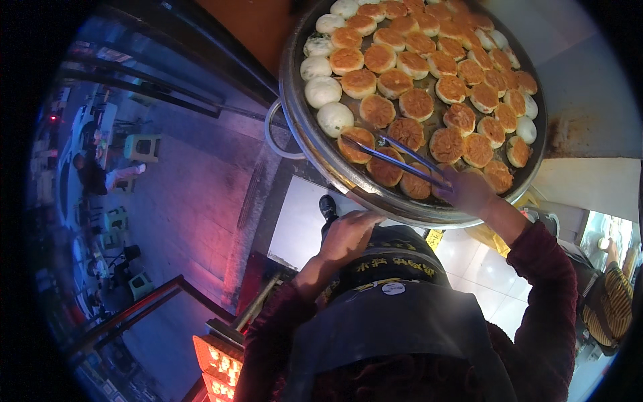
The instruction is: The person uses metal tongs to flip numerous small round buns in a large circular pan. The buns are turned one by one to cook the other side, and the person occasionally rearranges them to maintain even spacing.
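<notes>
A large round metal pan [438, 123] full of round stuffed buns spreads out before me. Most buns, such as a browned bun [377, 111], show a golden-brown fried face, while pale ones like a white bun [335, 119] line the left and right edges. My right hand [467, 191] grips metal tongs [402, 160] over the pan's near part. The tips of the tongs lie apart over browned buns at the near left; whether they touch one I cannot tell. My left hand [354, 232] is at the pan's near rim, fingers bent, its fingertips partly hidden.
A metal ring handle [271, 131] sticks out at the pan's left. Below left are a railing [183, 284] and a lit sign [219, 369]. Stools [143, 147] and seated people are farther left. At the far right a person [609, 301] in striped clothing works at a counter.
</notes>
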`<act>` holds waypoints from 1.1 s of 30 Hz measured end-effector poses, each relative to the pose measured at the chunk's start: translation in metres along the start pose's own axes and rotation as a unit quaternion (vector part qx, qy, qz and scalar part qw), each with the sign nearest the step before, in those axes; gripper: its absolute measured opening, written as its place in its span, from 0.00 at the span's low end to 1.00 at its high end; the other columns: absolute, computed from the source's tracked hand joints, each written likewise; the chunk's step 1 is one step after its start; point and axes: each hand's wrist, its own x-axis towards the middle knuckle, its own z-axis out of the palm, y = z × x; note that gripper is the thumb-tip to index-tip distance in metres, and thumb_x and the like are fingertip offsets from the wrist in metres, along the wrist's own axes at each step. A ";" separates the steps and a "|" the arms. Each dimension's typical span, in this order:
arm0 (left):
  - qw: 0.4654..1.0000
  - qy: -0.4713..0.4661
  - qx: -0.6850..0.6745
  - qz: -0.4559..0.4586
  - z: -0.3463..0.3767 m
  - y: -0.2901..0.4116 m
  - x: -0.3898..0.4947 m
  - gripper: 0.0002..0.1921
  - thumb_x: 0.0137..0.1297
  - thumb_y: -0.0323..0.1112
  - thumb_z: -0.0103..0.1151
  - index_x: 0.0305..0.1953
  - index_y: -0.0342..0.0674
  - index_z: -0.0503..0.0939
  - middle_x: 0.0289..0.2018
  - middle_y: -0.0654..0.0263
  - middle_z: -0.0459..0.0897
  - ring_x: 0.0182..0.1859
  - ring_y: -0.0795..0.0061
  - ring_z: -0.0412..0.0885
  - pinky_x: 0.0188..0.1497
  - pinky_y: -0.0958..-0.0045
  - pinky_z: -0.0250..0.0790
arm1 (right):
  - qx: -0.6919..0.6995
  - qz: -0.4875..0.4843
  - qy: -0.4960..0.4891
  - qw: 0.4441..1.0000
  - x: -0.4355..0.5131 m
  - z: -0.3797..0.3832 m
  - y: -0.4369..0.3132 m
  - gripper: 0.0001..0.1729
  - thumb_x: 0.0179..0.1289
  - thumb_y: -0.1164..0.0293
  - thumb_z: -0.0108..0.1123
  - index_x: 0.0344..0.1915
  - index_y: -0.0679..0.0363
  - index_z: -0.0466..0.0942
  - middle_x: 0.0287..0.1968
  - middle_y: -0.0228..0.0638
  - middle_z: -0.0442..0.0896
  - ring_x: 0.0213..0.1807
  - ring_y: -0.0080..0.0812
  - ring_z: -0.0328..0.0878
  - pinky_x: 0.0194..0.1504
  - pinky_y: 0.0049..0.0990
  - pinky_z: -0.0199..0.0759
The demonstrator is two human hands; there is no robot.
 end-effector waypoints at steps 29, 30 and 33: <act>0.964 0.239 0.043 -0.109 -0.051 -0.009 0.180 0.16 0.64 0.21 0.54 0.52 0.40 0.82 0.52 0.57 0.86 0.52 0.53 0.83 0.56 0.57 0.75 | -0.041 -0.127 -0.094 0.987 0.206 -0.166 -0.044 0.24 0.70 0.55 0.59 0.52 0.62 0.70 0.33 0.51 0.85 0.38 0.56 0.85 0.40 0.51 0.76; 0.964 0.233 0.050 -0.119 -0.050 -0.009 0.181 0.15 0.65 0.21 0.54 0.51 0.40 0.83 0.52 0.57 0.86 0.52 0.53 0.83 0.56 0.58 0.75 | -0.047 -0.116 -0.100 0.987 0.213 -0.164 -0.049 0.23 0.70 0.55 0.59 0.52 0.63 0.70 0.34 0.51 0.85 0.39 0.56 0.85 0.41 0.51 0.77; 0.961 0.224 0.013 -0.163 -0.053 -0.003 0.183 0.15 0.66 0.22 0.54 0.51 0.41 0.83 0.51 0.57 0.86 0.52 0.53 0.83 0.57 0.57 0.75 | -0.061 -0.086 -0.116 0.988 0.227 -0.163 -0.060 0.22 0.70 0.57 0.59 0.53 0.63 0.71 0.34 0.52 0.85 0.39 0.56 0.85 0.41 0.52 0.77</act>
